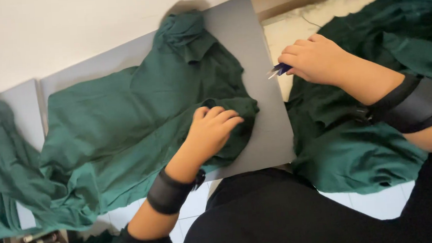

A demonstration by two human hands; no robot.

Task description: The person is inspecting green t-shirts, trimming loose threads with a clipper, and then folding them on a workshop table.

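In the head view, the left hand lies on a green garment that is spread over a grey board. Its fingers are curled and press into a bunched fold of the cloth, so the hand is closed on the fabric; whether the cloth is pinched between the fingers or only pushed down, I cannot tell. Just past the fingertips the fold ends and the bare grey board begins. Behind the knuckles, toward the wrist, there is a black wristband. Away from the fingers, toward the wall, the collar part of the garment is crumpled near the far edge of the board.

The right hand is held beside the right edge of the board, well apart from the left hand. Its fingers are closed around a small blue tool, probably small scissors or snips, and only the thin metal tip and a bit of blue come out from the fingers, pointing toward the board. Under this hand and wrist lies a second heap of green cloth, which reaches the lap of the person. The right forearm carries a black band too.
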